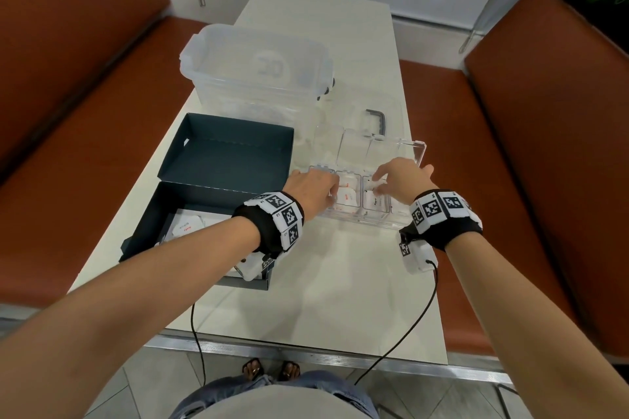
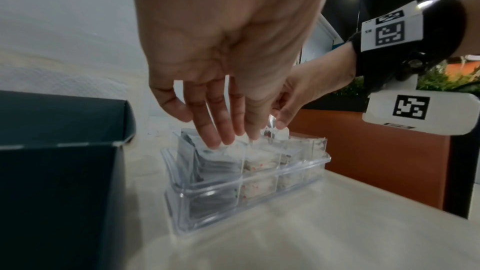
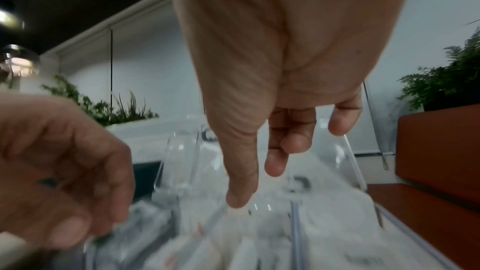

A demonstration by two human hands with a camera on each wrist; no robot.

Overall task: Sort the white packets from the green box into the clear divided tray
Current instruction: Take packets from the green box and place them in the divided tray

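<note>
The clear divided tray (image 1: 360, 221) sits on the table, right of the dark green box (image 1: 146, 224), with its lid (image 1: 408, 150) open behind it. White packets (image 1: 347, 199) with red print fill the tray's left and middle compartments. Other packets (image 1: 185, 226) lie in the box. My left hand (image 1: 316, 187) reaches down into the tray's left end. In the left wrist view its straight fingertips (image 2: 215, 143) press on the packets standing there. My right hand (image 1: 377, 185) hovers over a middle compartment and pinches a small white packet (image 1: 372, 184) between thumb and forefinger.
A large clear lidded bin (image 1: 258, 71) stands behind the box and tray. A dark bent handle (image 1: 377, 119) lies behind the tray's lid. Orange benches (image 1: 510, 163) flank the narrow pale table (image 1: 340, 282). Cables hang from both wrists over the table's near edge.
</note>
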